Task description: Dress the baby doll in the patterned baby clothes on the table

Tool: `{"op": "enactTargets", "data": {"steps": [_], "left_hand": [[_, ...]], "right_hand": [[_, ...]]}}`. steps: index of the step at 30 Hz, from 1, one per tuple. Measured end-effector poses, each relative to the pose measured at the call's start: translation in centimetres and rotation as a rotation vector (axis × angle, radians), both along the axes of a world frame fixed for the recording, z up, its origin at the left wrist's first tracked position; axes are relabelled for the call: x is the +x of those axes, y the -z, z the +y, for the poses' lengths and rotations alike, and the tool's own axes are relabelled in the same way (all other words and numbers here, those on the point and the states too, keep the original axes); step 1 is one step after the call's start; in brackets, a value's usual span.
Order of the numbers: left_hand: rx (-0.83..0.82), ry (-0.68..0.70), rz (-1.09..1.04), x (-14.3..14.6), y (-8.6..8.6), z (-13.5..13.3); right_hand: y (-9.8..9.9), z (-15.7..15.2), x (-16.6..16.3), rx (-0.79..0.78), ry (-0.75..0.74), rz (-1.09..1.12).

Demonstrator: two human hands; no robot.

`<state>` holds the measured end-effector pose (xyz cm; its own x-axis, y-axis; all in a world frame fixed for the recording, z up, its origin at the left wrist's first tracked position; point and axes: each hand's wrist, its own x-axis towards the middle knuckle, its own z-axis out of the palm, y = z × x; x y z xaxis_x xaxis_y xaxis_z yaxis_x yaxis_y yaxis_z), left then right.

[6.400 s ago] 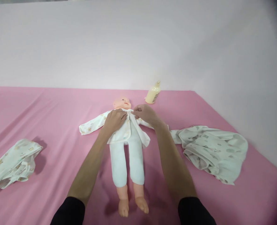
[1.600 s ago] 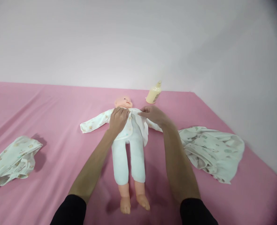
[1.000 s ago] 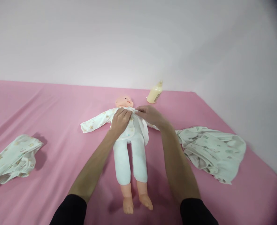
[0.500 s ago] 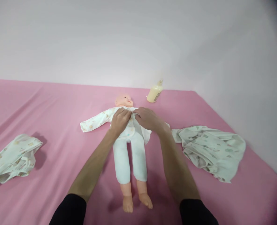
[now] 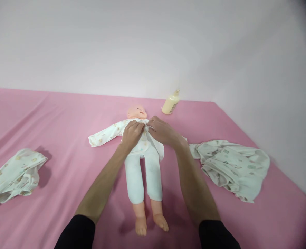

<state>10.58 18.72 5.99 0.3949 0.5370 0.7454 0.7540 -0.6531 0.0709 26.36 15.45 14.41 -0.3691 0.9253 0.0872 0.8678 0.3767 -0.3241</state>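
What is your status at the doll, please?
Left hand, right hand both pinching the shirt at the chest. Doll on its back, pink sheet. Nothing blocking.

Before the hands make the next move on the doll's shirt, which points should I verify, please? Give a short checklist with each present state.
1. Plastic baby doll lies flat, face up, on the pink sheet: ok.
2. Left hand and right hand both pinch the white printed baby shirt at the chest, below the neck: ok.
3. Shirt front closed to the hem: not ok, the lower flap flares out beside the white trousers.
4. Fastener under the fingers joined: cannot tell, the fingers hide it.
5. Cream plastic bottle is apart from both hands: ok.
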Motion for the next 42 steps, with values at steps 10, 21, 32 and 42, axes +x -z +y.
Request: {"op": "enactTargets", "data": {"steps": [10,21,32,42], "left_hand": [[0.017,-0.005,-0.007,0.1,0.2,0.2],[-0.006,0.023,-0.028,0.0,-0.1,0.0],[-0.005,-0.019,-0.026,0.1,0.5,0.2],[-0.060,-0.062,-0.056,0.2,0.5,0.2]], "right_hand": [[-0.8,0.1,0.7,-0.128,0.049,0.302],[0.5,1.2,1.0,-0.217,0.238,0.675],[1.9,2.3,1.1,-0.351,0.250,0.789],[1.4,1.8,0.6,-0.360,0.253,0.771]]}}
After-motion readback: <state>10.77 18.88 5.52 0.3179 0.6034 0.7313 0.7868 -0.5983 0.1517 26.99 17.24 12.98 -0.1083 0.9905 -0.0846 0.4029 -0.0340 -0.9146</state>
